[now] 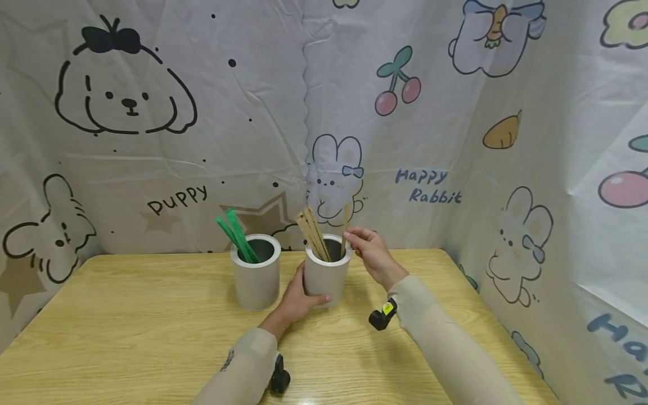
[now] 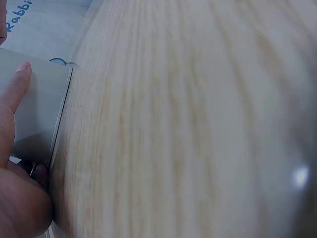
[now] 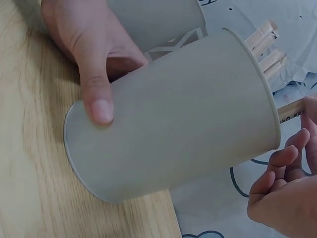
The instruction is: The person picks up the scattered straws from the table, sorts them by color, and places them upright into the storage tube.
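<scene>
Two off-white cylindrical pencil holders stand side by side on the table. My left hand (image 1: 297, 298) grips the right holder (image 1: 324, 281) low down, its thumb across the front and other fingers round the left side. Several wood-coloured pencils (image 1: 315, 236) lean left in that holder. At the holder's right rim my right hand (image 1: 373, 256) pinches one printed wooden pencil (image 3: 291, 112) between thumb and fingertips; this pencil stands nearly upright, its lower end hidden inside. Green pencil-like sticks (image 1: 239, 239) lean left in the left holder (image 1: 256, 287).
The wooden table (image 1: 152, 320) ends at a back edge just behind the holders. A printed cloth (image 1: 263, 129) with cartoon animals hangs behind and along the right side. Each sleeve carries a small black wrist camera (image 1: 280, 377).
</scene>
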{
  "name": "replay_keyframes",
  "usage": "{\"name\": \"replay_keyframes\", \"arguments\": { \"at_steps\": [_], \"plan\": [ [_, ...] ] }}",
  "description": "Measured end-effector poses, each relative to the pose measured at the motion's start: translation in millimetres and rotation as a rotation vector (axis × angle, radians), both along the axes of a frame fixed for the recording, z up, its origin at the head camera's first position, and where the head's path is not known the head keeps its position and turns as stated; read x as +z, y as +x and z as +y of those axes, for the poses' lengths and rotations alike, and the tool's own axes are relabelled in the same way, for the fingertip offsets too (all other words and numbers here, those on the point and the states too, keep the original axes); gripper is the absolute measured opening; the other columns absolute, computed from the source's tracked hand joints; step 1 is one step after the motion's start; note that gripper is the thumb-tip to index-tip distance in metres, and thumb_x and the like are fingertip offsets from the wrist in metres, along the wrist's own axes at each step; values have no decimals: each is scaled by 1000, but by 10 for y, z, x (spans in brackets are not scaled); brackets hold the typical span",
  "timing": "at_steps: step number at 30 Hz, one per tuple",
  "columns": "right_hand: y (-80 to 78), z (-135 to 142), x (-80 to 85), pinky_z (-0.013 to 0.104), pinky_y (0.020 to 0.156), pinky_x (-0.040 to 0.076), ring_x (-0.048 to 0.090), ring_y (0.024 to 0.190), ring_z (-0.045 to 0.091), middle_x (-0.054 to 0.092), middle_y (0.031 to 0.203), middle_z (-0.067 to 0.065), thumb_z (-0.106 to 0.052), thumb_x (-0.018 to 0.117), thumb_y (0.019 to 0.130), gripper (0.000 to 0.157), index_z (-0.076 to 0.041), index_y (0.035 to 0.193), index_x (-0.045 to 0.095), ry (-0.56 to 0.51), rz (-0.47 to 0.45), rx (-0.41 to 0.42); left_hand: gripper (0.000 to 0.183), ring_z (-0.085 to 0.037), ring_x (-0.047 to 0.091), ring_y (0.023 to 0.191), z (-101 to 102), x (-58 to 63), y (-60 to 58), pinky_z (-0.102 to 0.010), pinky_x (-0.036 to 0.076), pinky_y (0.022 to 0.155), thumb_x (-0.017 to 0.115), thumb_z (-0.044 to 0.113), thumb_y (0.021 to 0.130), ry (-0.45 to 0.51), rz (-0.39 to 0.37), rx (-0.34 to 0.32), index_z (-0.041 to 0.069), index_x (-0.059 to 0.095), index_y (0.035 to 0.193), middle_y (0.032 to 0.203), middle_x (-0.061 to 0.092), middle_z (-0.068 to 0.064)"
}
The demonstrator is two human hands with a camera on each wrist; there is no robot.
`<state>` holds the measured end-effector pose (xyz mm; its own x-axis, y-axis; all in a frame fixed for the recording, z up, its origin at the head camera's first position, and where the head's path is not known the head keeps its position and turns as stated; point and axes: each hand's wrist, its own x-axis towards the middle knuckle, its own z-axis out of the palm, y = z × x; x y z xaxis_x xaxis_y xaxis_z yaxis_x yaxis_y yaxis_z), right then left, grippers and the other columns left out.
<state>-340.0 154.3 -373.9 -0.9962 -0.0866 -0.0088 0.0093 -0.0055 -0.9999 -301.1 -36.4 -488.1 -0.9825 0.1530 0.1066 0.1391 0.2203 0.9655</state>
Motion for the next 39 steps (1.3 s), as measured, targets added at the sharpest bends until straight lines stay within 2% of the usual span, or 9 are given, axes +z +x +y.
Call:
{"name": "replay_keyframes", "arguments": {
  "at_steps": [5,13,21,28,33,39],
  "plan": [
    [23,-4,-15,26,82,40,53,87,9,63,88,-14,-17,64,100,7,-15,103,70,75,3,7,109,-41,38,146,-4,1,8,-60,28,121,87,15,80,6,8,-7,11,15,162,162,34,-19],
    [5,13,-33,31,91,39,52,100,13,64,99,-12,-23,65,100,25,-5,117,68,169,33,45,108,-41,39,145,-9,-2,11,-60,29,121,87,16,81,6,7,-6,12,15,162,161,35,-19],
    [30,99,-35,26,83,43,52,88,11,62,94,-13,-22,63,101,27,-2,120,66,193,57,61,109,-43,39,144,-9,21,33,-60,29,120,87,15,80,13,15,-7,10,16,162,160,36,-20],
    [72,196,-68,21,76,44,50,78,7,61,91,-12,-18,61,102,31,5,121,64,167,65,66,110,-43,40,144,-10,12,36,-62,30,119,87,15,79,15,13,-6,10,16,162,161,36,-21],
    [113,259,-109,20,71,43,49,75,7,58,85,-11,-17,61,102,23,2,114,66,159,69,81,110,-43,41,143,-3,-14,13,-61,31,119,88,16,78,12,12,-1,10,16,162,160,37,-21],
    [181,332,-177,21,74,45,50,76,8,58,84,-11,-19,61,102,21,-1,111,66,191,67,91,111,-43,40,144,-2,-21,9,-61,31,119,88,16,78,13,11,-1,11,15,162,160,36,-20]
  ]
}}
